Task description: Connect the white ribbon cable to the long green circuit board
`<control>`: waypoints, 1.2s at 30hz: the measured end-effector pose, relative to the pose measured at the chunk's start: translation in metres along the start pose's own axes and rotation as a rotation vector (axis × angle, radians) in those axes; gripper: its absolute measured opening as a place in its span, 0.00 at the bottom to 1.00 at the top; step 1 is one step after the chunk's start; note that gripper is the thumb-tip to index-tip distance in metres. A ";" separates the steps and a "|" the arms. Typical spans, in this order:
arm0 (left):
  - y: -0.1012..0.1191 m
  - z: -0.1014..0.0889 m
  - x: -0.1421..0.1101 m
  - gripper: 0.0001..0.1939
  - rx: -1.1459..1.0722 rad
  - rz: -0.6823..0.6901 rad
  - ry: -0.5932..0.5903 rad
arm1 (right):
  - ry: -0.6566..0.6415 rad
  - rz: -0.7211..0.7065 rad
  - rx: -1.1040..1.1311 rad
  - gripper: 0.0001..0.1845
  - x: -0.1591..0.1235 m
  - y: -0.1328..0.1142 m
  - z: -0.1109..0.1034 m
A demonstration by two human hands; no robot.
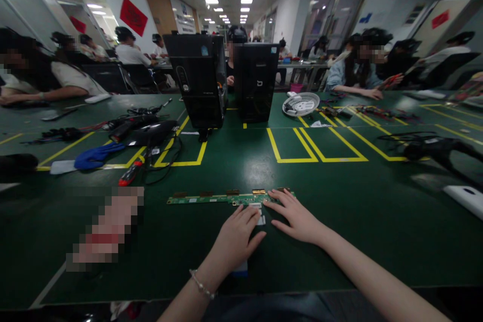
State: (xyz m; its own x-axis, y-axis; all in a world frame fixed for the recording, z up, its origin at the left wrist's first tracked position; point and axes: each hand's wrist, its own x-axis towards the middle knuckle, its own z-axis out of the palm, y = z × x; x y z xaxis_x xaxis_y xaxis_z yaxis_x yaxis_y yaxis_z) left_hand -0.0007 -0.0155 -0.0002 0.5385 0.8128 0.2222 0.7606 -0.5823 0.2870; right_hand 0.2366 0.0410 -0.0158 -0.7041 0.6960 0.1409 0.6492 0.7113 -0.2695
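A long, narrow green circuit board lies across the table in front of me, with brown and gold tabs along its far edge. My left hand rests at the board's near edge, its fingers together over a white flat piece and its thumb apart. A white and blue strip shows below that palm; whether it joins the white piece is hidden. My right hand lies with spread fingers on the board's right end, covering part of it.
Two black computer towers stand ahead. A red-handled screwdriver, blue glove and black hair dryer lie left. A white basket and cables are to the right. Other people sit around the table.
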 end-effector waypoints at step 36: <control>-0.062 -0.001 -0.080 0.19 0.207 -0.392 0.269 | -0.139 -0.028 0.042 0.29 0.008 -0.021 -0.013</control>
State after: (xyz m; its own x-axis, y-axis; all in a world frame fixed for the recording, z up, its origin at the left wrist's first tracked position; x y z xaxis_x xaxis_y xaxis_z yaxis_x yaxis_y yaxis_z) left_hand -0.0913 -0.0449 -0.0351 0.1067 0.9210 0.3748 0.9572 -0.1972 0.2121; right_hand 0.2207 0.0328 0.0036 -0.7570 0.6533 0.0163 0.6180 0.7238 -0.3069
